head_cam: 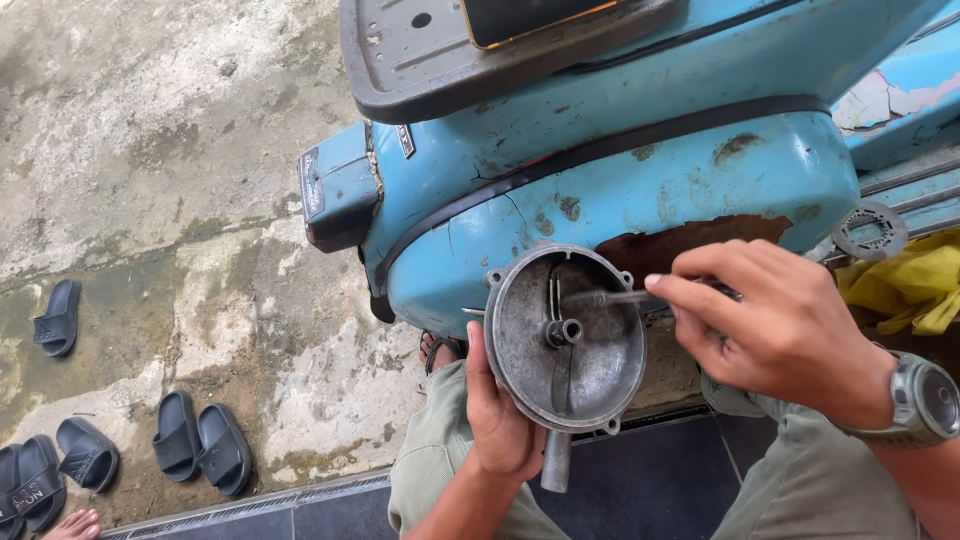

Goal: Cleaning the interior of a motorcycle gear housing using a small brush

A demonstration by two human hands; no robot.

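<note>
My left hand (497,418) grips a round grey metal housing (590,365) from below and behind, its hollow side facing me. A short tube (556,461) sticks out of its bottom edge, and a small hub (566,331) sits in its middle. My right hand (780,325), with a grey wristwatch (925,400) on the wrist, pinches a thin metal tool (605,297) whose tip reaches into the upper part of the housing. Behind both hands stands a worn blue scooter body (640,170) with rust patches.
Several black sandals (200,445) lie on the stained concrete floor at the left, and one more black sandal (57,318) lies farther left. A bare foot (72,524) of another person shows at the bottom left corner. A yellow cloth (915,285) and a round metal plate (870,229) rest on the scooter at the right.
</note>
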